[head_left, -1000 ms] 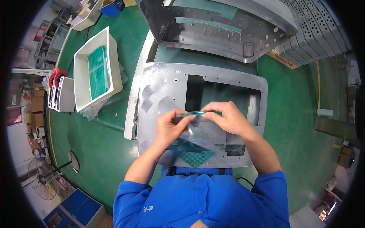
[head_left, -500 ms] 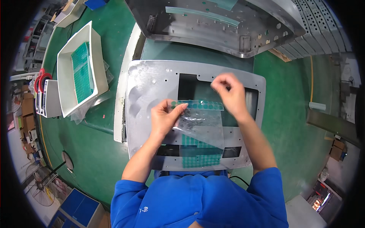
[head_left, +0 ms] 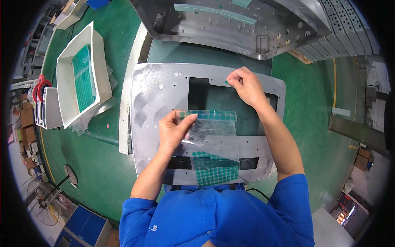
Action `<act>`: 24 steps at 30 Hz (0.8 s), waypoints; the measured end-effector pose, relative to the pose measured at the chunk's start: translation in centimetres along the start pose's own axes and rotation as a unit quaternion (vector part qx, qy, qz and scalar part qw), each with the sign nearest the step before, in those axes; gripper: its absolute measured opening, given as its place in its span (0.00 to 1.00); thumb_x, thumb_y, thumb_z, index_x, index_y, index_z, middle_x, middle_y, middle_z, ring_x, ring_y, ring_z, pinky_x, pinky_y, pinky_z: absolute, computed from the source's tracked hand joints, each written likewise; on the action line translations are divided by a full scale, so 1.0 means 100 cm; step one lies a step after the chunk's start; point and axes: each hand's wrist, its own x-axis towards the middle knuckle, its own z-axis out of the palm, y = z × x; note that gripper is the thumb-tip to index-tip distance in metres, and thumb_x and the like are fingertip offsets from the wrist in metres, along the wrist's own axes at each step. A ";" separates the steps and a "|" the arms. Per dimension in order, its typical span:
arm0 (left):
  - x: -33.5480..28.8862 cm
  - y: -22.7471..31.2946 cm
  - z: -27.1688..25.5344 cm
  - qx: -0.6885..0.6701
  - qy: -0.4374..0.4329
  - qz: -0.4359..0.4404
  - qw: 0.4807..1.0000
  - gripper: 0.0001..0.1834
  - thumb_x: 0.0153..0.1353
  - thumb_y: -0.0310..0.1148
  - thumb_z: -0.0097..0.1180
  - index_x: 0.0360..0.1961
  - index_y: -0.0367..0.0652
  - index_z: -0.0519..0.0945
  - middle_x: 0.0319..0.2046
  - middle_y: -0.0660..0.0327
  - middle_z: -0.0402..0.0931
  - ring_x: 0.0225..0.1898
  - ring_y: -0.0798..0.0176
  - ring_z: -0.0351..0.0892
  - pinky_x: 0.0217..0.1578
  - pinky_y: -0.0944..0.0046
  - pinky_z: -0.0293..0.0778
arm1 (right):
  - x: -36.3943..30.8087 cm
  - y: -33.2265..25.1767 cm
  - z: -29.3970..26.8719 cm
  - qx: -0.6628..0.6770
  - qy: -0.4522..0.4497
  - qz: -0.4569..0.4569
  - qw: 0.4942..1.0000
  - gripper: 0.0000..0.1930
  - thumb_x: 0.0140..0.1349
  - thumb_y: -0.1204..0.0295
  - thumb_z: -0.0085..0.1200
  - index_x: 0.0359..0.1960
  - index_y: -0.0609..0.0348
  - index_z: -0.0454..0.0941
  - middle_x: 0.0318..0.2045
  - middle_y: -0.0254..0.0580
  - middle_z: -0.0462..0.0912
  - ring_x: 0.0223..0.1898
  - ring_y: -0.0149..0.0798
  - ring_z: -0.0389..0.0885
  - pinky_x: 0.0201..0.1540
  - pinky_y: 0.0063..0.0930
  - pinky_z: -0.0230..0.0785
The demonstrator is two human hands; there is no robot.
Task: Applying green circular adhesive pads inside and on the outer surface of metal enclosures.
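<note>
A grey metal panel (head_left: 156,99) with rectangular cut-outs and small holes lies flat on the green table. My left hand (head_left: 175,129) holds a clear plastic sheet of green round stickers (head_left: 214,144) above the panel's middle. My right hand (head_left: 245,84) is pinched on one green sticker (head_left: 226,82) and presses it at the panel's upper edge, beside the large cut-out. Most remaining stickers sit in a block at the sheet's lower end and in a row along its top.
A white tray (head_left: 66,82) holding more green sticker sheets stands at the left. A second grey metal housing (head_left: 230,24) lies beyond the panel. Perforated metal parts (head_left: 349,24) are stacked at the upper right. Cardboard boxes and a blue crate line the left floor.
My right hand has left the sheet and moved up and to the right to the panel's top edge with one sticker. My left hand keeps the sheet in place.
</note>
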 end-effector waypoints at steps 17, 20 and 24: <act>-0.001 0.003 0.002 0.017 0.010 0.001 1.000 0.09 0.49 0.29 0.61 0.22 0.36 0.74 0.15 0.65 0.72 0.11 0.79 0.63 0.09 0.78 0.57 | -0.002 -0.002 0.008 -0.093 0.073 -0.048 0.992 0.01 0.49 0.74 0.52 0.24 0.56 0.75 0.24 0.35 0.72 0.25 0.35 0.72 0.31 0.28 0.64; -0.001 0.003 0.002 0.016 0.012 -0.001 1.000 0.10 0.49 0.30 0.61 0.22 0.36 0.74 0.15 0.65 0.72 0.11 0.79 0.62 0.09 0.78 0.57 | -0.003 -0.003 0.009 -0.103 0.085 -0.050 0.990 0.01 0.48 0.74 0.53 0.24 0.55 0.75 0.24 0.35 0.72 0.25 0.34 0.72 0.30 0.28 0.64; -0.004 0.003 0.000 0.002 0.012 0.004 1.000 0.09 0.48 0.28 0.61 0.23 0.36 0.73 0.15 0.65 0.71 0.11 0.78 0.63 0.08 0.77 0.55 | -0.004 -0.005 0.008 -0.066 0.076 -0.046 0.994 0.03 0.47 0.73 0.56 0.24 0.55 0.75 0.23 0.33 0.71 0.24 0.32 0.71 0.28 0.26 0.63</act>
